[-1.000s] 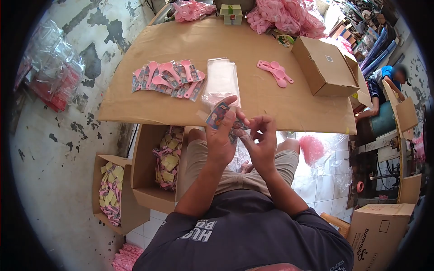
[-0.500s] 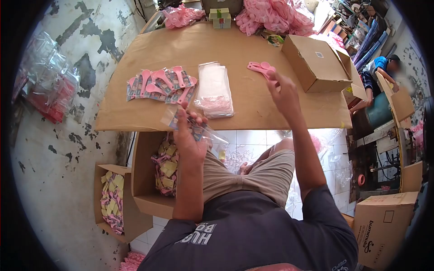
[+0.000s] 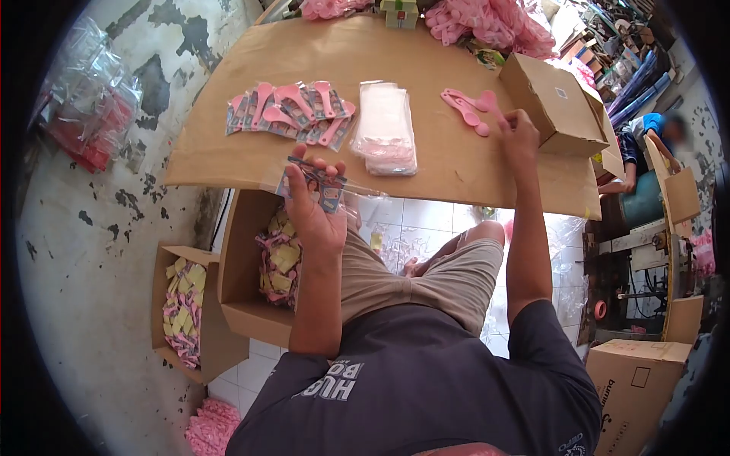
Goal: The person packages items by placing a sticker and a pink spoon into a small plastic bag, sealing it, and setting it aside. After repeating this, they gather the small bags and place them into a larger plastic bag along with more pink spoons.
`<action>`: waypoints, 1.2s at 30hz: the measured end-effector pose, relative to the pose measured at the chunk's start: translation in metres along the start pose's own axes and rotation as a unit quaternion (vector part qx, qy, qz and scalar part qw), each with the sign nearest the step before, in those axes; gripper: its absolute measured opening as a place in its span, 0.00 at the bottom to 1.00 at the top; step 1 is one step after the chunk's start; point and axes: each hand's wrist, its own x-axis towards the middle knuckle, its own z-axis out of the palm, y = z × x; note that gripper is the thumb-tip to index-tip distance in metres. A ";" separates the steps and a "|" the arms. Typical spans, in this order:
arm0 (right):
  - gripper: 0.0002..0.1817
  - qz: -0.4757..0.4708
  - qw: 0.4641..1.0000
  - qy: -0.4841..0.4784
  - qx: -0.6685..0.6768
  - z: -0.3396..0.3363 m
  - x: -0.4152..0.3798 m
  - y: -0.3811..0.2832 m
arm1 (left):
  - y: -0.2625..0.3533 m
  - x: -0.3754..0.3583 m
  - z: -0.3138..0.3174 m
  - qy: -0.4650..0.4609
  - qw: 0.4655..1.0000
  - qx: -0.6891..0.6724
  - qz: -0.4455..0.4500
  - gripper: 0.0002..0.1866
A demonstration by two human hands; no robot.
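My left hand (image 3: 313, 209) holds a clear plastic packet (image 3: 328, 190) with a printed card in it, at the table's near edge. My right hand (image 3: 520, 138) pinches the handle of a pink spoon (image 3: 489, 101), beside a few loose pink spoons (image 3: 461, 109) on the brown table (image 3: 304, 57). Several packets with pink spoons and cards (image 3: 280, 111) lie overlapped at the left. Between them and the loose spoons is a stack of clear bags (image 3: 384, 128).
A closed carton (image 3: 551, 102) sits on the table's right. Boxes of filled packets (image 3: 182, 311) (image 3: 280, 262) stand low at the left. Pink bundles (image 3: 494, 26) lie at the back. Another person (image 3: 646, 140) is at the far right.
My right hand has moved right and taken hold of a spoon, which is now raised from the others. The view has shifted, and the card in my left hand shows more fully.
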 end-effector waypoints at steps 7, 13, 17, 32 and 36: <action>0.09 0.109 0.880 -0.267 0.378 -0.061 -0.120 -0.075 | 0.004 0.008 0.002 0.038 0.997 0.001 0.061 0.26; 0.11 0.105 0.824 -0.392 0.396 -0.065 -0.174 -0.109 | -0.017 0.004 0.015 -0.003 1.000 0.014 0.010 0.27; 0.12 0.090 0.801 -0.380 0.454 -0.059 -0.176 -0.118 | -0.037 -0.015 0.034 -0.003 0.997 0.044 -0.063 0.29; 0.26 0.038 0.874 -0.138 0.465 -0.038 -0.194 -0.117 | -0.065 -0.045 0.055 -0.053 0.959 -0.088 -0.264 0.24; 0.26 -0.108 0.920 -0.034 0.376 -0.057 -0.185 -0.126 | -0.066 -0.039 0.043 -0.037 0.949 -0.113 -0.292 0.21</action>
